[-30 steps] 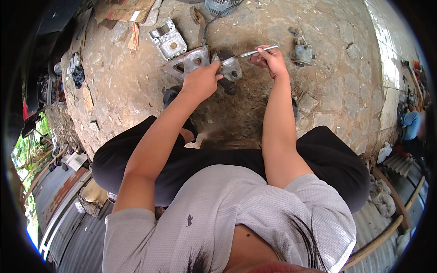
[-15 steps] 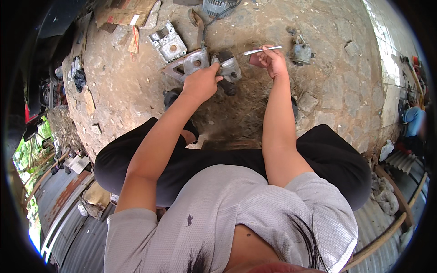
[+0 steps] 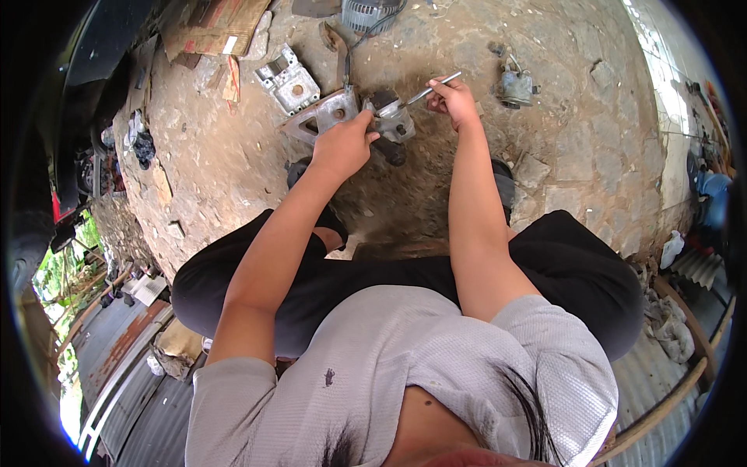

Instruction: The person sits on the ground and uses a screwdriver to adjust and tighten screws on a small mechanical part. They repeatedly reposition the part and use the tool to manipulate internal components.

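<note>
My left hand (image 3: 342, 145) is closed on a grey cast-metal machine part (image 3: 398, 124) with a dark block on top and a black stub at its near end. A flat metal bracket (image 3: 333, 111) with a triangular hole lies up against that hand and part; whether the two pieces are joined I cannot tell. In my right hand (image 3: 452, 104), a thin silver rod-shaped tool (image 3: 437, 87) is pinched between thumb and fingers. Its tip slants down-left toward the upper right edge of the cast part, very close to it; contact is unclear.
On the stony dirt floor, a square metal housing (image 3: 294, 84) lies to the far left and a small round metal component (image 3: 516, 88) to the right. Beyond are a curved rusty lever (image 3: 336, 48), a finned grey motor-like unit (image 3: 372, 14) and cardboard (image 3: 226, 27).
My right hand has moved left and slightly nearer, bringing the tool's tip close to the cast part. A reddish-brown piece beside that hand no longer shows. The left hand keeps its hold.
</note>
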Demonstrator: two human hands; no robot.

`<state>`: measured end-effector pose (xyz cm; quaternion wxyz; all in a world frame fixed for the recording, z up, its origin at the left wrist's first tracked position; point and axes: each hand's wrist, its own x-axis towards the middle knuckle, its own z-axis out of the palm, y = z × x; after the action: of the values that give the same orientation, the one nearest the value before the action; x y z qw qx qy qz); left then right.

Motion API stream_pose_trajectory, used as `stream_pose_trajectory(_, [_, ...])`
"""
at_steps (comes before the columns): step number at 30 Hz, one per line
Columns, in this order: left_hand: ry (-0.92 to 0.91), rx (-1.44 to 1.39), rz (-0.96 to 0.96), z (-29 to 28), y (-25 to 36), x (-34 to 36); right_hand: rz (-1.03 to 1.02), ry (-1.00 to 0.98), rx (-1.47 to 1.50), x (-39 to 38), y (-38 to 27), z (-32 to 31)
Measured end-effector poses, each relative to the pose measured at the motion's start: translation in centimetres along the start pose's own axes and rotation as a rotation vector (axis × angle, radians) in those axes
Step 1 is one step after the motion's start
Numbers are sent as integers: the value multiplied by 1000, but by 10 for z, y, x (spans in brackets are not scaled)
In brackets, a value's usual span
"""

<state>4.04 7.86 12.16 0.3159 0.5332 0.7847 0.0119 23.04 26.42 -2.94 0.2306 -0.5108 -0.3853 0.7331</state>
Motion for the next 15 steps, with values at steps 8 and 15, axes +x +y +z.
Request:
stream_pose_trajectory(8, [28, 32, -41, 1, -4, 7, -55, 55, 4, -13, -5, -3])
stream_pose_trajectory(15, [38, 32, -24, 3, -3, 13, -61, -172, -1, -5, 2, -25])
